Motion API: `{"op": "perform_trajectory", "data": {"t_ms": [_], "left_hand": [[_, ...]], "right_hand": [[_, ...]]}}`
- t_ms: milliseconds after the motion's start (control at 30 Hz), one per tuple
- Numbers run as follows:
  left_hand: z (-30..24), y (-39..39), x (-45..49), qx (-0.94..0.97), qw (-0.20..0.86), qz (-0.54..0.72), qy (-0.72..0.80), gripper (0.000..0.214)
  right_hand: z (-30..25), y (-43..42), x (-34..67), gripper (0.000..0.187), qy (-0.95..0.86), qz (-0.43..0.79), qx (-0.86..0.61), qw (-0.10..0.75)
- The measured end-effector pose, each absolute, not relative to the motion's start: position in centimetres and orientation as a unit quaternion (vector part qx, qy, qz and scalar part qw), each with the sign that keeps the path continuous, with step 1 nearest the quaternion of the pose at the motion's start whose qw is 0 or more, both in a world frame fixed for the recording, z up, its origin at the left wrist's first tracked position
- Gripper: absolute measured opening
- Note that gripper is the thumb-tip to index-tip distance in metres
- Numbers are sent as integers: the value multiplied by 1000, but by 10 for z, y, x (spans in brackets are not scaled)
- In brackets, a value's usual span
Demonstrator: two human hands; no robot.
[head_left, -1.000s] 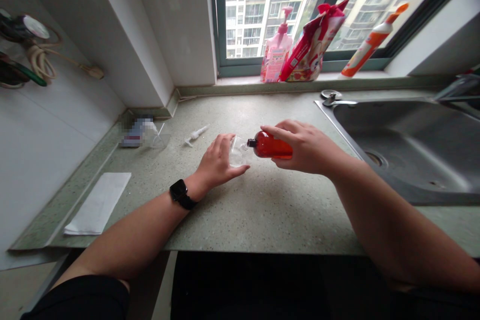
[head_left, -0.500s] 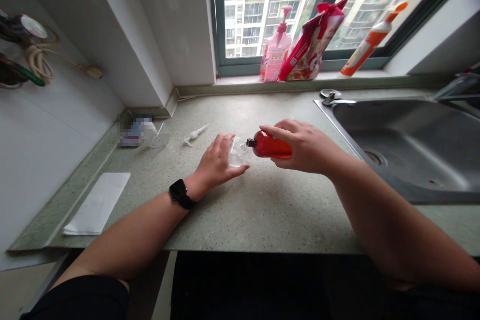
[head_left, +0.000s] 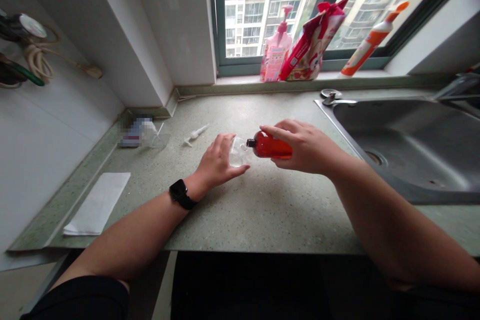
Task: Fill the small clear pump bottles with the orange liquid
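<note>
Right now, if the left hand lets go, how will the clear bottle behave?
The clear bottle looks nearly empty, so probably light and easy to tip. It seems to lie on its side, steadied by the left hand, so it may roll on the speckled countertop. Its smooth walls could also be slippery.

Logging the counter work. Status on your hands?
Right hand gripping red bottle, neck at clear bottle. Left hand steadying it. Steel sink to the right.

The red bottle point(head_left: 272, 145) and right hand point(head_left: 305, 147) block the middle; there is room along the speckled counter's point(head_left: 262, 220) front.
</note>
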State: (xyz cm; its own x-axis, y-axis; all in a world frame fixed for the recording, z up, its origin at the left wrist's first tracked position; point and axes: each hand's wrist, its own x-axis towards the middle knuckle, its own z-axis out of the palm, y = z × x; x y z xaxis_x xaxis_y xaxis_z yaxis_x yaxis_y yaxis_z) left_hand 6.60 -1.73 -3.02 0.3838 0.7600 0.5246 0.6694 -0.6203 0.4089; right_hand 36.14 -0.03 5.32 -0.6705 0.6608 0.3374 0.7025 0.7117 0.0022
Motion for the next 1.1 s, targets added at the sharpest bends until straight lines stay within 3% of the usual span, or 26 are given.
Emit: {"op": "perform_trajectory", "data": {"t_ms": [1100], "left_hand": [[-29,-18,67,831,55,350,429,88]], "right_hand": [[54,-2,361,73,-912,-67,-373,156]]}}
